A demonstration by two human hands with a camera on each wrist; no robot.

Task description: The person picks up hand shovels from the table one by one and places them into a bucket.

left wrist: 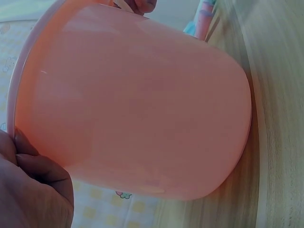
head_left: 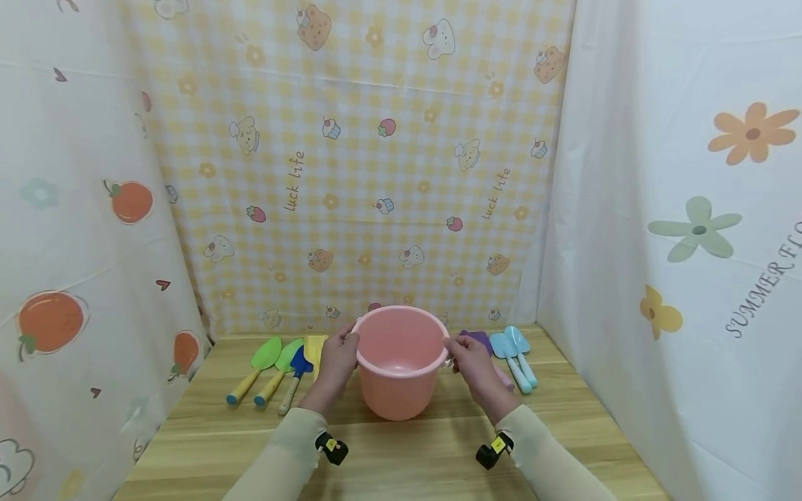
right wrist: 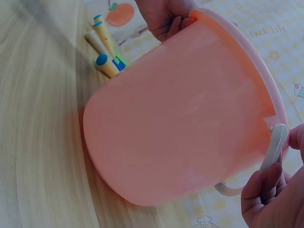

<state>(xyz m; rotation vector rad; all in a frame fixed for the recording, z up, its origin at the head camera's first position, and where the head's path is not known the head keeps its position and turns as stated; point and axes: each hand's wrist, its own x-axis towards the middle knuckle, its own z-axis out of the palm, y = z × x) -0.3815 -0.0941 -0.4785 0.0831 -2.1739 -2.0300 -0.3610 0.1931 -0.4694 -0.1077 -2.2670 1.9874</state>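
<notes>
A pink plastic bucket (head_left: 399, 395) stands upright at the middle of the wooden table, its mouth facing up and nothing showing inside. My left hand (head_left: 338, 356) pinches the rim on the left side, thumb over the edge and fingers curled below it. On the opposite side my right hand (head_left: 474, 363) grips the rim with thumb and fingers. A white handle (right wrist: 274, 149) hangs from the rim there, against the right fingers in the right wrist view. Part of that handle passes behind the bucket.
Left of the bucket lie two green trowels (head_left: 266, 353), a blue shovel (head_left: 301, 363) and a yellow one (head_left: 315, 346). To its right are a purple tool (head_left: 477, 339) and two light-blue shovels (head_left: 516, 341). Patterned cloth (head_left: 376, 167) hangs behind and at both sides of the table (head_left: 407, 459).
</notes>
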